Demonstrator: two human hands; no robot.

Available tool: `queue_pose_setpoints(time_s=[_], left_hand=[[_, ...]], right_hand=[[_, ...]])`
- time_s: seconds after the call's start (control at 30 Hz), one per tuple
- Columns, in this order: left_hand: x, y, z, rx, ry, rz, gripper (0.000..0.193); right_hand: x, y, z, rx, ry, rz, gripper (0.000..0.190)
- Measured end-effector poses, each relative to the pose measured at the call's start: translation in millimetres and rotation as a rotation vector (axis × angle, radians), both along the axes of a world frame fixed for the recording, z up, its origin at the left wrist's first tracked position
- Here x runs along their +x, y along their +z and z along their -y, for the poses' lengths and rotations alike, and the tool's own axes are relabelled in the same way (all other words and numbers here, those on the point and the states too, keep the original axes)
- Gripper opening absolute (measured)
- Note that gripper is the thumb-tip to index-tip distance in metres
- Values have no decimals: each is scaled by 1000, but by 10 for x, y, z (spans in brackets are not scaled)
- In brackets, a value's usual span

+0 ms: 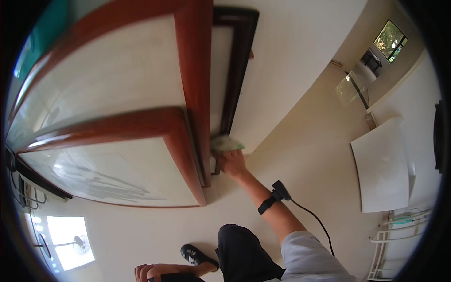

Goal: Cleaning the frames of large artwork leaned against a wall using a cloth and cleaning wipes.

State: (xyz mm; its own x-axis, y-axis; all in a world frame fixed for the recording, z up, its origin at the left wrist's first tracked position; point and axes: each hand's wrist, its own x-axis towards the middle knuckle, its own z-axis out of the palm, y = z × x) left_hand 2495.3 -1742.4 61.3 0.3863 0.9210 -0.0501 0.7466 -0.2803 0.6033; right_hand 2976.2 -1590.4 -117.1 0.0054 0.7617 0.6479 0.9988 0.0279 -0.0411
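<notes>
My right hand grips a bunched, pale greenish cloth, which is blurred. The cloth lies against the lower part of a dark wooden frame with a pale panel, close to the wall. Two reddish-brown wooden frames with glossy pale panels stand in front of it, overlapping its left side. Grey smears or reflections show on the nearest panel. Down at the bottom edge, my left hand is beside my bent leg, partly cut off, its fingers curled; whether it holds anything is hidden.
A black strap with a small device and cable sits on my right forearm. A white panel leans at the right, above a white metal rack. My black clog stands on the tiled floor. A fan shows at lower left.
</notes>
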Motion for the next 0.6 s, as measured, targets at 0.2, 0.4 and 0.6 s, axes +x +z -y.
queue_pose_setpoints(time_s=[0.2, 0.4, 0.6], left_hand=[[371, -584, 581, 148, -41, -211, 19], [119, -487, 1117, 261, 230, -156, 13], [378, -380, 1265, 267, 223, -175, 13]], right_hand=[[229, -631, 131, -133, 107, 76, 34], [320, 2054, -558, 613, 130, 111, 25], [393, 2317, -718, 564, 252, 172, 29]])
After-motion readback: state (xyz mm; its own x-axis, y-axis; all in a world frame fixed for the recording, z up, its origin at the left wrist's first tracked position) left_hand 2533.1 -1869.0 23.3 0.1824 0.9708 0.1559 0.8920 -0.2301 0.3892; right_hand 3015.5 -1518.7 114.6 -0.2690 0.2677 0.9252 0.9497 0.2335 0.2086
